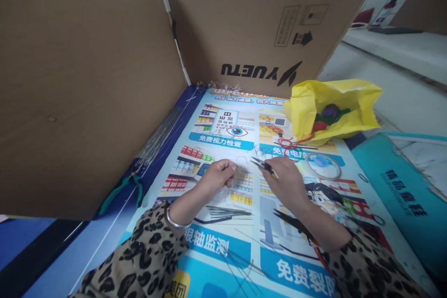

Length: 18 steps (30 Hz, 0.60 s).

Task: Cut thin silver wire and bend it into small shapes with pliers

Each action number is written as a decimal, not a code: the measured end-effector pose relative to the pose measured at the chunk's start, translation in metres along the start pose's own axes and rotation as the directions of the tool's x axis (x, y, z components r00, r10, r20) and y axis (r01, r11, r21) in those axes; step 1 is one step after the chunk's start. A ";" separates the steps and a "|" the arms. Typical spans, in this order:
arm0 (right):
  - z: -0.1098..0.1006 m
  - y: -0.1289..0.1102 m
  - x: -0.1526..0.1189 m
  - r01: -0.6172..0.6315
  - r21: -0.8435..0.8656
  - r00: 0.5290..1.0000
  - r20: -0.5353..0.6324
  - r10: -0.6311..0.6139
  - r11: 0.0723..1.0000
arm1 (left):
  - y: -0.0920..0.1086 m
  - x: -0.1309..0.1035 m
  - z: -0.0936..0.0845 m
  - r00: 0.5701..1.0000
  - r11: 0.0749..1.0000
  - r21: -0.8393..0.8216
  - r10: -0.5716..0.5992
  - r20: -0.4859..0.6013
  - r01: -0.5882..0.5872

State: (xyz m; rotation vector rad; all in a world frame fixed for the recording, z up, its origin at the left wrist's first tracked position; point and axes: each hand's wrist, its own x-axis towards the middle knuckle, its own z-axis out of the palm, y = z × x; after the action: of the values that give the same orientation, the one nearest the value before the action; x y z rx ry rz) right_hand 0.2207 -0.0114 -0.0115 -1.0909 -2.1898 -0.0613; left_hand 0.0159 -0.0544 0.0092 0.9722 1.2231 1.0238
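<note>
Two brown cardboard panels (87,84) stood left and far, probably serving as a screen. A printed poster (256,223) covered the work surface. A teal children's-shoe box (412,237) occupied the right edge. A yellow bag (303,107) lay far right, mouth toward the worker, presumably for easy access. Black-bladed scissors (293,220) lay under the right forearm. A straight-wire bundle (159,137) and green-handled pliers (117,192) were set along the left panel, likely to keep the centre free. The right hand (288,181) gripped needle-nose pliers (266,166), fingers closed on the handles, tips aimed left. The left hand (218,178) had its fingertips pinched together, apparently steadying a thin wire (242,158) at mid-poster, between the hands.
</note>
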 end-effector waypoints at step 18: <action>-0.010 -0.028 -0.003 0.183 -0.281 0.971 0.201 -0.129 0.942 | -0.011 -0.001 0.008 0.995 0.983 0.157 0.101 -0.024 -0.096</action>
State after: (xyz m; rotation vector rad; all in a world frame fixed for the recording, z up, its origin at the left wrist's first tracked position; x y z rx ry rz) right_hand 0.2073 -0.0347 0.0018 -1.1161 -2.4861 -0.3908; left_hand 0.0247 -0.0582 -0.0003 1.1508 1.3066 1.0360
